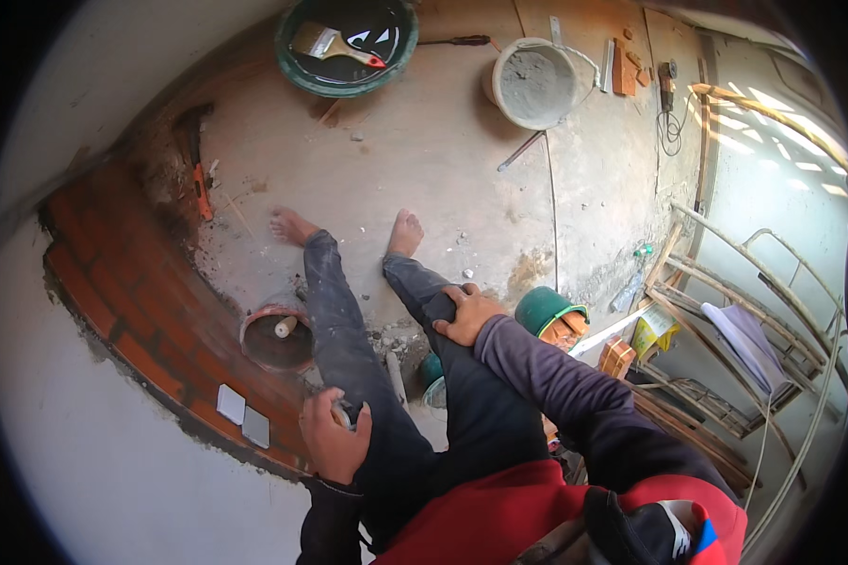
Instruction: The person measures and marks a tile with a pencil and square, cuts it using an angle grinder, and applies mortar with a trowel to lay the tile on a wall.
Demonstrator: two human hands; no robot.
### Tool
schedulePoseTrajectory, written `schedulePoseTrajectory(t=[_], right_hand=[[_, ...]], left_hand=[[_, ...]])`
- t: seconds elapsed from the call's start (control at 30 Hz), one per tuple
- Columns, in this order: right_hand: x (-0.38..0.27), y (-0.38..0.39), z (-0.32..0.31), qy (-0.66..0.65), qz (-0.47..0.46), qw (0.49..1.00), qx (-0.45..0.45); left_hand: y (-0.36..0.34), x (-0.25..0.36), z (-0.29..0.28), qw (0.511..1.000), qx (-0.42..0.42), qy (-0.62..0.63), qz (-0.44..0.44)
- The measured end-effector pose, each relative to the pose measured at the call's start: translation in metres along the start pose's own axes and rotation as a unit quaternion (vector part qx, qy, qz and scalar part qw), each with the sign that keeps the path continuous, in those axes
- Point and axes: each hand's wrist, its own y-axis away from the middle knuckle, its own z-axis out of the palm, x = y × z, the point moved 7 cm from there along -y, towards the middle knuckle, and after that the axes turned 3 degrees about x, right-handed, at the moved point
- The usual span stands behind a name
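Observation:
My left hand point(334, 438) is beside my left thigh, its thumb and fingers curled round a small, pale, rounded thing point(345, 414). Most of that thing is covered by the fingers, so its kind cannot be made out. My right hand point(469, 317) rests on my right knee with its fingers spread over the dark trousers, holding nothing. Just ahead of my left hand stands a reddish, dusty bucket point(254, 347) with a pale cylindrical piece point(285, 327) in it. Two small whitish square pieces point(230, 403) lie on the exposed brickwork point(127, 282) to the left.
A green basin point(349, 89) of dark liquid holds a wide paintbrush point(334, 45). A bucket of grey powder or mortar point(537, 85) stands far right of it. A hammer point(200, 179) lies far left. On the right are a green bucket point(542, 306) with brick pieces and a bamboo rack point(754, 273).

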Motion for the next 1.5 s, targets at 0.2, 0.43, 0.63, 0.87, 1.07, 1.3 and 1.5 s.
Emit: schedulePoseTrajectory(t=[0.2, 0.43, 0.63, 0.87, 1.07, 1.3, 1.5], right_hand=[[0.032, -0.012, -0.011, -0.074, 0.001, 0.994, 0.081], [0.038, -0.012, -0.030, -0.121, -0.006, 0.992, 0.032], [0.048, -0.016, -0.019, -0.128, -0.052, 0.990, 0.033], [0.076, -0.018, -0.014, -0.277, -0.014, 0.960, 0.035], [0.113, 0.007, -0.027, -0.388, 0.095, 0.917, -0.014], [0.168, 0.007, -0.021, -0.623, 0.073, 0.772, 0.104], [0.252, 0.093, -0.025, -0.700, 0.119, 0.686, 0.162]], left_hand=[[-0.020, 0.087, 0.029, 0.975, 0.086, -0.126, 0.164], [-0.032, 0.097, 0.044, 0.956, 0.087, -0.205, 0.189], [-0.029, 0.108, 0.057, 0.936, 0.079, -0.270, 0.211], [-0.055, 0.211, 0.061, 0.892, 0.013, -0.254, 0.375], [-0.052, 0.324, 0.150, 0.831, -0.125, -0.308, 0.445], [-0.046, 0.380, 0.235, 0.668, -0.198, -0.468, 0.544], [-0.063, 0.400, 0.261, 0.587, -0.249, -0.526, 0.563]])
